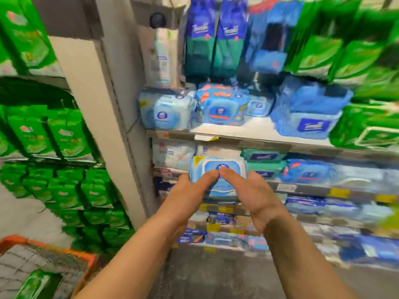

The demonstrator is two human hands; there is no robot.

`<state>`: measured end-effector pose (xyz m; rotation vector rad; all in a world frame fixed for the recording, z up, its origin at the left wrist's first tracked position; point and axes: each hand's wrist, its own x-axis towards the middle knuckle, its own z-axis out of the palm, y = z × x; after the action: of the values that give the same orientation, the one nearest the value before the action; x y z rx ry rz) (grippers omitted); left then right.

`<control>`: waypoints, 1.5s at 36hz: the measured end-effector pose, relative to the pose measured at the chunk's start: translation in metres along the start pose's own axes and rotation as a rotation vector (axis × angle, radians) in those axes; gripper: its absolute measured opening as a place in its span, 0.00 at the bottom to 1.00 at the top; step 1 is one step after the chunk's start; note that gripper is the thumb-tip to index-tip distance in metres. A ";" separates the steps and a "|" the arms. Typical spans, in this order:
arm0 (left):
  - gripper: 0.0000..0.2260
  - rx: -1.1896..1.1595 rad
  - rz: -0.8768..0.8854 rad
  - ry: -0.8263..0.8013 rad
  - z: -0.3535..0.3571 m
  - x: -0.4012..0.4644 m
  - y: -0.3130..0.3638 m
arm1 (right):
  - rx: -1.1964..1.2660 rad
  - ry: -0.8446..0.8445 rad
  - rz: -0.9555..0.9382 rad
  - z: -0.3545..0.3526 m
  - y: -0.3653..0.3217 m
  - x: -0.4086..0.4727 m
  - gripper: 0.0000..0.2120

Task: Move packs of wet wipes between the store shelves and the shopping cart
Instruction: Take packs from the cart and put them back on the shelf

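Before the blue-stocked store shelves (259, 130), both hands, left hand (187, 190) and right hand (250, 190), grip a pale-blue soft plastic pack of wet wipes (218, 175) from either side with fingers curled round it, and the slick wrapper could slip, dropping it short of the orange-rimmed shopping cart (49, 251).

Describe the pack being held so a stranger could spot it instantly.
Find the pale pillar, then the blue-stocked shelves to its right. In front of them, the wet wipes pack sits between the left hand and right hand. Only it is off the shelves, thumbs meeting on its label.
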<state>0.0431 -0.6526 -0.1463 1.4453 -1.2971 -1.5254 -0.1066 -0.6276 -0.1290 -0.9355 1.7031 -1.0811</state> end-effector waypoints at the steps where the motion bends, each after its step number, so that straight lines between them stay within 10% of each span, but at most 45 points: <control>1: 0.41 0.010 0.024 -0.003 0.009 0.004 0.002 | 0.019 0.003 0.006 -0.009 -0.001 0.002 0.25; 9: 0.15 0.157 0.122 -0.120 0.053 0.024 0.041 | 0.053 0.126 -0.026 -0.063 0.001 0.032 0.47; 18: 0.14 0.131 0.219 -0.249 0.076 0.091 0.067 | 0.192 0.132 -0.151 -0.095 -0.014 0.075 0.13; 23: 0.09 0.045 0.269 -0.259 0.084 0.132 0.084 | 0.208 0.201 -0.205 -0.099 -0.031 0.111 0.15; 30: 0.11 0.035 0.283 -0.347 0.095 0.180 0.117 | 0.242 0.184 -0.244 -0.111 -0.040 0.158 0.32; 41: 0.14 0.025 0.300 -0.308 0.115 0.214 0.134 | 0.157 0.035 -0.364 -0.133 -0.052 0.203 0.12; 54: 0.22 0.205 0.350 -0.291 0.128 0.248 0.115 | -0.144 0.104 -0.413 -0.149 -0.029 0.250 0.25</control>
<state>-0.1423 -0.8901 -0.1300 1.0633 -1.8187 -1.4311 -0.3229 -0.8240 -0.1384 -1.3871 1.7316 -1.3031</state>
